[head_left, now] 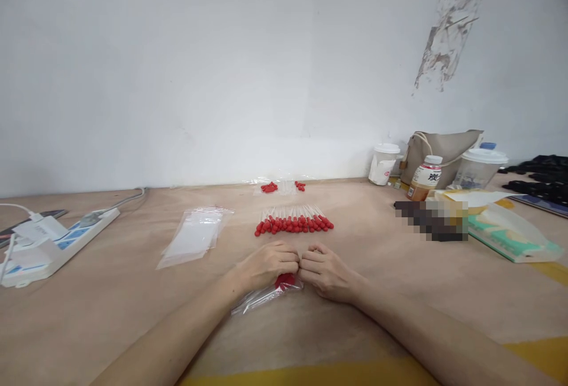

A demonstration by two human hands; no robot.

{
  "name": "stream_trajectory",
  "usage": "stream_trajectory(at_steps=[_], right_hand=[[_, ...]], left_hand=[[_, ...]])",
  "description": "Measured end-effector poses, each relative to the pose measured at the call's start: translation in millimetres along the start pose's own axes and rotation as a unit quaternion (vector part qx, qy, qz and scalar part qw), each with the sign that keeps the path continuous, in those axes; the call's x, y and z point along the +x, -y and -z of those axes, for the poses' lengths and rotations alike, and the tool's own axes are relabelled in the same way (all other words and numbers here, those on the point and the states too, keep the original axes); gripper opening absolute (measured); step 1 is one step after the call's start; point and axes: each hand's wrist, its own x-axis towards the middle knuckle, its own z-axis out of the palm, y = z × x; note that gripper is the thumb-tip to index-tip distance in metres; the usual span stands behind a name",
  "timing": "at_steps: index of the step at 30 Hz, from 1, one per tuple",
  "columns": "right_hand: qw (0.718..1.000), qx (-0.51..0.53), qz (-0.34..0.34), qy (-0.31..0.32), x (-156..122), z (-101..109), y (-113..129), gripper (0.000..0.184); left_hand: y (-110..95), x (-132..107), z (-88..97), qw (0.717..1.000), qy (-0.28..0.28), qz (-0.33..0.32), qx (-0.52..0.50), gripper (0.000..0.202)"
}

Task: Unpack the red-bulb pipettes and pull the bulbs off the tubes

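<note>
My left hand point(274, 263) and my right hand point(326, 272) meet at the middle of the table, fingers curled and pressed together. Under them lies a clear plastic bag point(255, 301), with red contents point(285, 280) showing below the left fingers. Both hands pinch its upper edge, though the fingertips are largely hidden. Just beyond the hands is a row of thin pale sticks with red round tips point(295, 225), the tips pointing towards me. To the left lies a stack of flat clear zip bags point(195, 237).
Near the wall lie clear bags with red pieces point(268, 187). A white power strip point(75, 241) with a plugged-in charger is at left. On the right stand a lidded cup point(384, 165), a drink bottle point(425, 179), a grey-beige bag point(448, 146) and a green tissue pack point(515, 235).
</note>
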Motion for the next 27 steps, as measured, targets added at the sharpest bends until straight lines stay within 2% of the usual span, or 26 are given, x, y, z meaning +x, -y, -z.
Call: stream_trajectory(at_steps=[6, 12, 15, 18, 20, 22, 25, 27], right_hand=[[0.999, 0.011, 0.005, 0.032, 1, 1, -1, 0.026], [0.997, 0.039, -0.037, 0.052, 2, 6, -2, 0.018], [0.99, 0.107, -0.078, 0.058, 0, 10, -1, 0.012], [0.964, 0.205, -0.16, 0.063, -2, 15, 0, 0.004], [0.936, 0.263, -0.224, 0.066, -2, 17, 1, 0.006], [0.908, 0.295, -0.29, 0.061, 0, 15, 2, 0.012], [0.873, 0.319, -0.368, 0.032, 3, 8, 5, 0.016], [0.862, 0.332, -0.383, 0.011, 4, 3, 7, 0.01]], left_hand=[[0, -1, 6.4, 1.0, -0.006, 0.007, 0.016, 0.025], [7, -3, 13.8, 0.998, -0.031, 0.004, 0.061, 0.02], [8, -3, 17.1, 0.995, -0.037, -0.004, 0.088, 0.018], [6, -1, 20.5, 0.996, -0.017, 0.001, 0.085, 0.019], [2, -2, 21.8, 0.998, -0.003, 0.032, 0.052, 0.019], [-3, -7, 22.2, 0.995, -0.004, 0.104, -0.007, 0.017], [-15, -26, 22.6, 0.966, -0.005, 0.227, -0.122, 0.027], [-23, -43, 22.8, 0.946, 0.013, 0.26, -0.192, 0.041]])
